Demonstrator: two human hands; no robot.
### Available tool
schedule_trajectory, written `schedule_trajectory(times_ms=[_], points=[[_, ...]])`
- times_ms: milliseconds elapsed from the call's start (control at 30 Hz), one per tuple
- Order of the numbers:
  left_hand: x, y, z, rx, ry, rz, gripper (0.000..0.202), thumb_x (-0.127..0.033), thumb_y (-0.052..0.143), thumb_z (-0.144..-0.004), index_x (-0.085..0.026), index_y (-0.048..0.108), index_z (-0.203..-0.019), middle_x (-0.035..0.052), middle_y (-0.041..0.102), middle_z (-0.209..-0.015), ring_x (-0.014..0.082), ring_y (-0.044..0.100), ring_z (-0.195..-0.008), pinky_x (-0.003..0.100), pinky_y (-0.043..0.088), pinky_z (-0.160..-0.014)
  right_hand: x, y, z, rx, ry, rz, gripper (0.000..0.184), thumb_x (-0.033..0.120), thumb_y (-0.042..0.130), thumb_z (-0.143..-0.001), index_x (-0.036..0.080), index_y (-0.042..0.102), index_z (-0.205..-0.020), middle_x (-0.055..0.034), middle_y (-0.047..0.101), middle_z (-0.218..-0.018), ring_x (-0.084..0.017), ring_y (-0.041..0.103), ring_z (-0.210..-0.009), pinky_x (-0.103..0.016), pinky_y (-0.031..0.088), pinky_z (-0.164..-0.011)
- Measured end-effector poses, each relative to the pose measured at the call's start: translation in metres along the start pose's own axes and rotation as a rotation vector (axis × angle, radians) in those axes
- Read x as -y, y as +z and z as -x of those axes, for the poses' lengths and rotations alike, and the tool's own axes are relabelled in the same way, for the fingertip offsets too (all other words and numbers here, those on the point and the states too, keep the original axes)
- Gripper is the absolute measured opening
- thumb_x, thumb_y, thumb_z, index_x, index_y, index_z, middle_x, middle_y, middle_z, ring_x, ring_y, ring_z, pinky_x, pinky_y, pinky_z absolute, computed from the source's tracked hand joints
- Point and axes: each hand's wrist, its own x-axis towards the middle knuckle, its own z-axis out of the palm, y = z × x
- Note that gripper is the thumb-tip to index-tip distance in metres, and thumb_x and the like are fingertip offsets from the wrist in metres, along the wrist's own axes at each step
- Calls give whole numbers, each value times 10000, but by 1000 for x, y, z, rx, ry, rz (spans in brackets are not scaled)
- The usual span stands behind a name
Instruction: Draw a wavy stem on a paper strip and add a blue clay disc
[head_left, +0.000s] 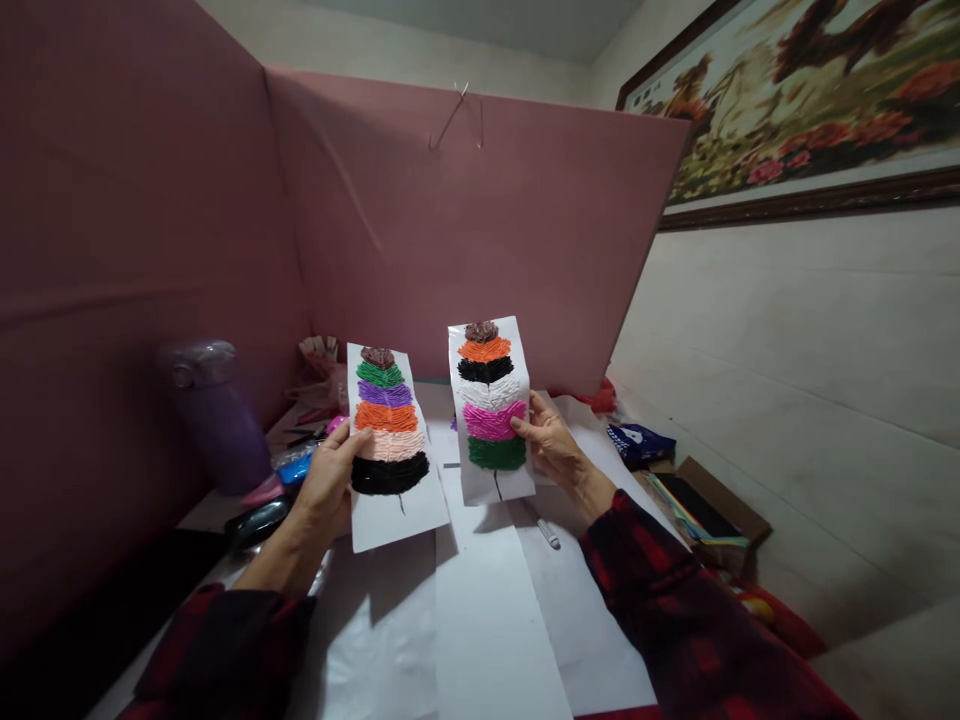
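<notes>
My left hand (336,477) grips the left edge of a white card (375,522), its thumb lying on the front. A feather shape in textured bands covers this card: brown, green, purple, orange, pale pink and black, with a thin dark stem below. My right hand (551,440) pinches the right edge of a second card (516,345). Its feather has brown, orange, black, white, magenta and dark green bands. Both cards are held up side by side above the table, apart from each other, painted faces toward me. The fingers behind the cards are hidden.
White sheets (487,620) cover the table, with a capped marker (545,530) on them. At left stand a purple bottle (217,415) and a black computer mouse (259,522). A cardboard box (731,510) holding coloured sheets sits at right. Pink panels (465,230) rise behind.
</notes>
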Motion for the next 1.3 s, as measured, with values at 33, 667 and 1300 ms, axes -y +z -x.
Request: schedule_trajectory(times_ms=[33,667,1300], points=[[0,0,0,1,0,-4,349,-203,734,-606,-147,646,-939,39,741,-829,210,705,-763,322,571,-738,0,0,0,-3,3,5,461,260,788,-659,312,627,-1088,23,687,-1136,-201,606,-1099,-404,408,-1048],[-1,-3,-5,21,9,-1,352,-207,734,-609,-151,651,-946,34,736,-805,192,689,-699,310,558,-702,5,3,2,8,14,4,454,255,787,-657,300,632,-1081,12,682,-1140,-198,613,-1078,-379,437,-1011],[19,-31,-30,421,234,-1298,485,-294,835,-368,-253,745,-843,38,629,-860,272,583,-882,303,462,-748,6,5,6,-78,79,35,398,243,737,-726,312,607,-1096,2,692,-1129,-229,613,-1102,-462,452,-997]])
